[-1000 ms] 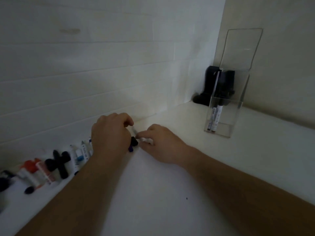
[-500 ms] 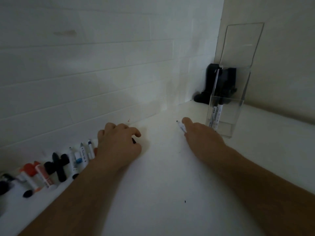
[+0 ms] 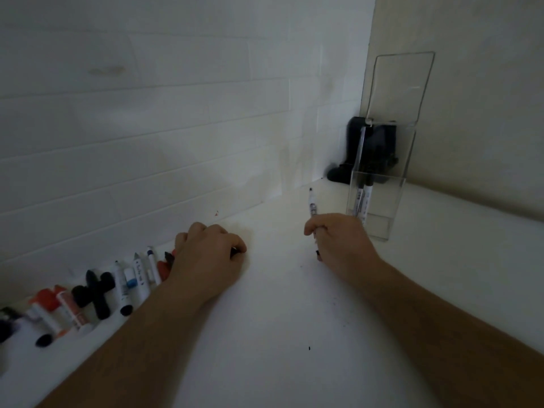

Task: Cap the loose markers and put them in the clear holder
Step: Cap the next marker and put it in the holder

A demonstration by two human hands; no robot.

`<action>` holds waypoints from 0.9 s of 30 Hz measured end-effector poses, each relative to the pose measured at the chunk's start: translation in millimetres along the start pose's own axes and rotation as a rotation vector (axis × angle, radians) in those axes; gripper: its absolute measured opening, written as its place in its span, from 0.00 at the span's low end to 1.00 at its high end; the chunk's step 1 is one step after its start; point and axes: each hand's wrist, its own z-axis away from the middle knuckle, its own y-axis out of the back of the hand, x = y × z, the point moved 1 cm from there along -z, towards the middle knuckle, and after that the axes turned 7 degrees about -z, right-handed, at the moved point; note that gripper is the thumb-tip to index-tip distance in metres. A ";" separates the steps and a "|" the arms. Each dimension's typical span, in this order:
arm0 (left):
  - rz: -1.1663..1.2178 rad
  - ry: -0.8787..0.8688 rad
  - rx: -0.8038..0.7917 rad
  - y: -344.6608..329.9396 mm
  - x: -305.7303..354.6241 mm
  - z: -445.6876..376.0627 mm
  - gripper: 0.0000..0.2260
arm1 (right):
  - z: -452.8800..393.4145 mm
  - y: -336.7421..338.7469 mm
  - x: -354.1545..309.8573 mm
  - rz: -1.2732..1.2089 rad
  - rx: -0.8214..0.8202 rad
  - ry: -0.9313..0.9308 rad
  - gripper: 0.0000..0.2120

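Two bare forearms are reaching in from the bottom of the frame across a white table [image 3: 279,334]. Left of centre, the left hand [image 3: 210,260] is resting knuckles-up on the table, its fingers curled over something small and dark at their tips; whether that is a cap cannot be told. Beside it, toward the lower left, loose markers and caps [image 3: 97,287] are lying in a row along the foot of the wall.

Right of centre, the right hand [image 3: 338,242] is pinching a white marker [image 3: 312,203] between thumb and fingers, holding it nearly upright with its small dark tip pointing up.

Just behind that hand, at right of centre, the clear holder [image 3: 379,207] is standing with two markers already inside.

To seat this one well, the hand probably needs to be lifting it above the holder's front wall, then lowering it in, letting go only once it is inside.
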 end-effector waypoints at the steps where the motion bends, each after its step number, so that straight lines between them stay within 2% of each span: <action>1: 0.035 -0.022 0.044 -1.5 -0.4 -1.1 0.09 | 2.2 1.7 -1.5 -0.085 0.033 0.002 0.16; 3: 0.244 -0.045 0.176 -1.5 0.8 -3.3 0.06 | 5.8 3.5 -7.3 -0.081 0.065 0.051 0.12; 5: 0.556 -0.007 0.287 3.2 6.2 -3.0 0.04 | 6.1 2.3 -11.6 0.008 0.077 0.074 0.09; 8: 1.009 0.136 0.282 8.8 16.8 -1.2 0.06 | 4.8 -2.7 -11.9 -0.072 -0.006 0.057 0.05; 12: 1.308 0.233 0.285 6.6 20.3 -2.9 0.09 | 4.7 -4.4 -7.0 -0.107 -0.023 0.072 0.07; 18: 1.473 0.305 0.193 3.1 16.5 -5.1 0.11 | 5.9 -2.7 -5.4 -0.102 -0.109 0.110 0.03; 21: 1.577 0.337 0.164 4.4 17.5 -6.5 0.11 | 6.2 -3.7 -5.1 -0.143 -0.117 0.135 0.05; 27: 1.517 0.353 0.153 5.8 18.6 -5.0 0.12 | 6.8 -6.2 -3.1 -0.111 -0.111 0.168 0.10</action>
